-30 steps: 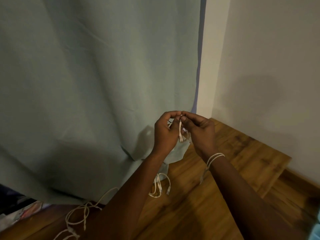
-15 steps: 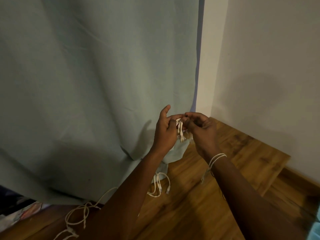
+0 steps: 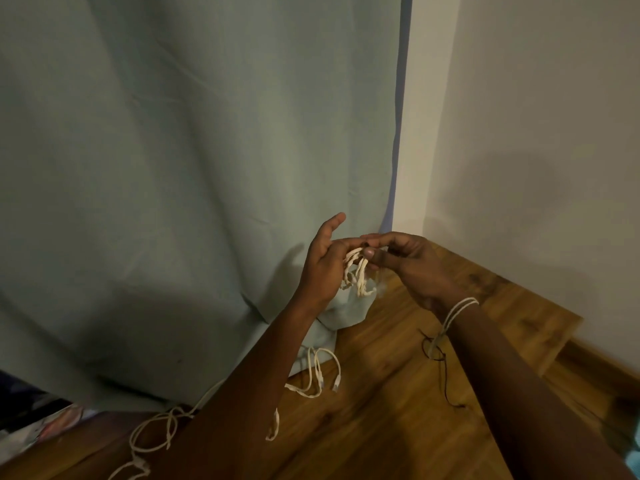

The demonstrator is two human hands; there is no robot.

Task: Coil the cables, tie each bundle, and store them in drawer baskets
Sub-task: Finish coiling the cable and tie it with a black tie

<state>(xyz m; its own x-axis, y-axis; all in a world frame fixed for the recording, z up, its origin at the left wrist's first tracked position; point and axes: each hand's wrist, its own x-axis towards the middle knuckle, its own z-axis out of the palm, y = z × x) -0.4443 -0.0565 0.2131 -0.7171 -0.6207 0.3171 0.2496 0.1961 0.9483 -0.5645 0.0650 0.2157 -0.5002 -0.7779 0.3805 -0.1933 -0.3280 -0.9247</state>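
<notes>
Pale green curtain (image 3: 180, 188) fills the left and centre of the frame, beige wall (image 3: 540, 140) at right, brown wooden floor (image 3: 398, 403) below. Left hand (image 3: 323, 263) and right hand (image 3: 412, 263) meet at centre, both pinching a small coiled bundle of white cable (image 3: 356, 271); left grip half closed, index finger raised clear; right grip closed on the bundle's top. White cord loops (image 3: 457, 308) circle the right wrist. Loose white cables (image 3: 317, 375) lie on the floor below centre, more white cable (image 3: 152, 434) at lower left.
</notes>
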